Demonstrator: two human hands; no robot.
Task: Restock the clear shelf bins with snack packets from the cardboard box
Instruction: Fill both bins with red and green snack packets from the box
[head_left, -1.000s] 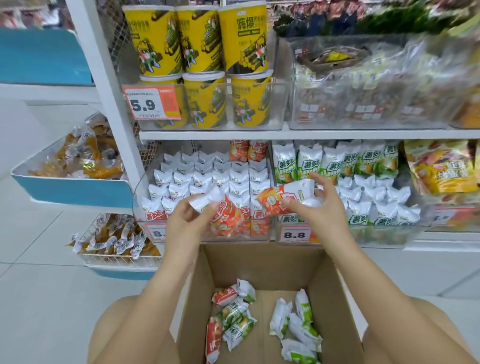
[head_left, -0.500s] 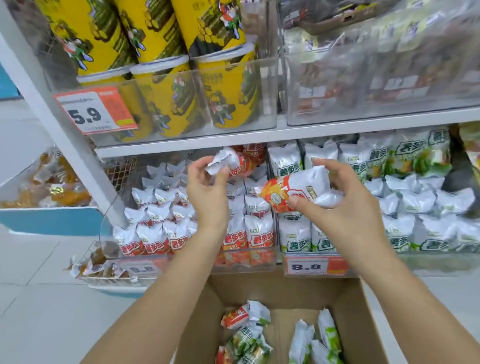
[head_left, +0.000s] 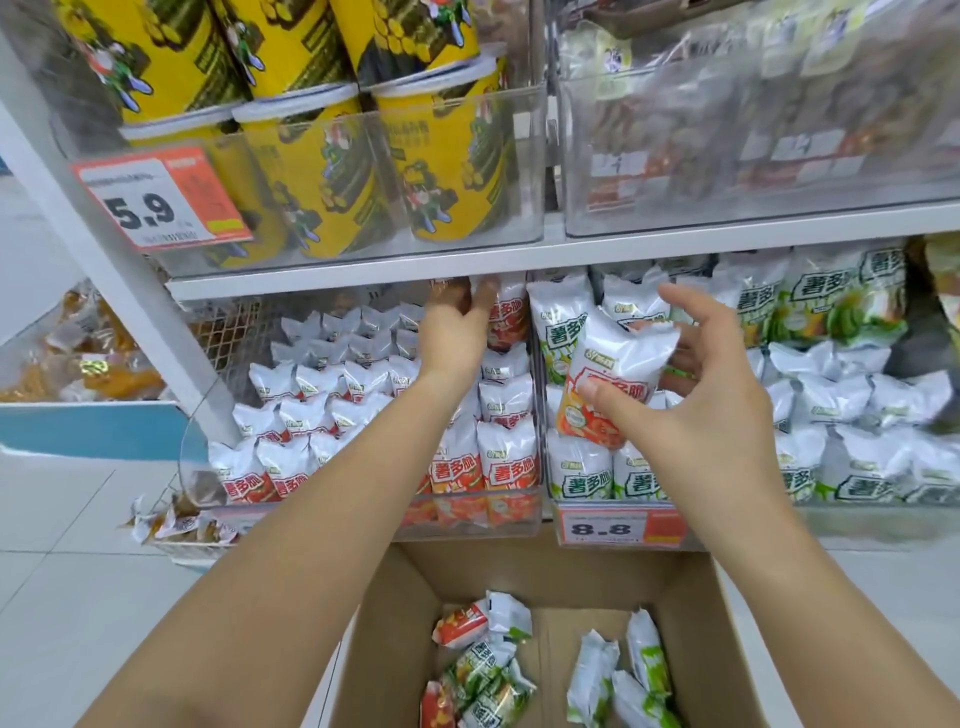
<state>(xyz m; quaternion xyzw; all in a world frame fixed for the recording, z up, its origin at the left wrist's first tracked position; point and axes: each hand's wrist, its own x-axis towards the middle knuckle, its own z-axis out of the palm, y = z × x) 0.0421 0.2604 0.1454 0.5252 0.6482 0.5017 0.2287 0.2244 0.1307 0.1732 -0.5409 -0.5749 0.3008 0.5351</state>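
red snack packet (head_left: 612, 385) pinched in r hand (head_left: 711, 410), l hand (head_left: 453, 332) fingers on red bin packet (head_left: 506, 317), tag "8.8" (head_left: 621, 527)

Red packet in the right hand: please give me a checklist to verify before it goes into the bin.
1. Right hand grips red packet: ok.
2. Packet matches the red bin, not the green bin behind it: ok.
3. Left hand out of the red bin: not ok, it reaches deep inside.
4. Free slot in red bin: cannot tell.
5. Cardboard box holds more packets: ok.
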